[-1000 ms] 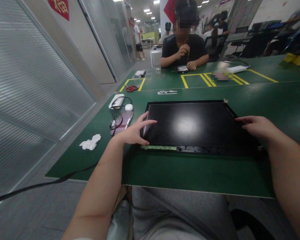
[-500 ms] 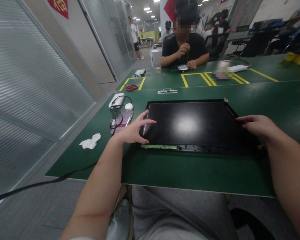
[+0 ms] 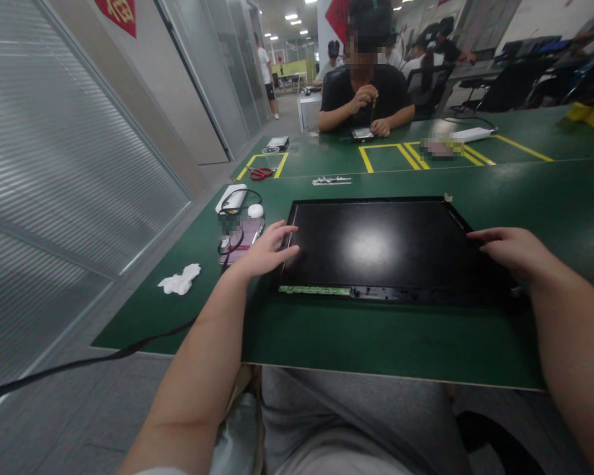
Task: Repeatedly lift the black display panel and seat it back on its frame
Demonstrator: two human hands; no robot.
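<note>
A flat black screen panel (image 3: 371, 247) in a dark frame lies face up on the green table, with a narrow green circuit board strip (image 3: 314, 291) along its near left edge. My left hand (image 3: 268, 252) is at the panel's left edge, thumb and fingers apart, their tips just over the border; whether they press on it I cannot tell. At the opposite side, my right hand (image 3: 507, 247) rests its outstretched fingertips on the right edge. Its lower fingers are partly hidden. A small piece of pale tape (image 3: 447, 198) sticks up at the far right corner.
Left of the panel lie a phone (image 3: 245, 237), a black cable, a white power bank-like block (image 3: 231, 198) and crumpled tissue (image 3: 179, 280). Beyond are red-handled scissors (image 3: 261, 173) and small white strips (image 3: 331, 180). A person (image 3: 366, 92) sits opposite, handling a small device.
My left hand has drawn its thumb up from the panel's near left corner, and its fingers have pulled back a little to the left. My right hand and the panel stay put.
</note>
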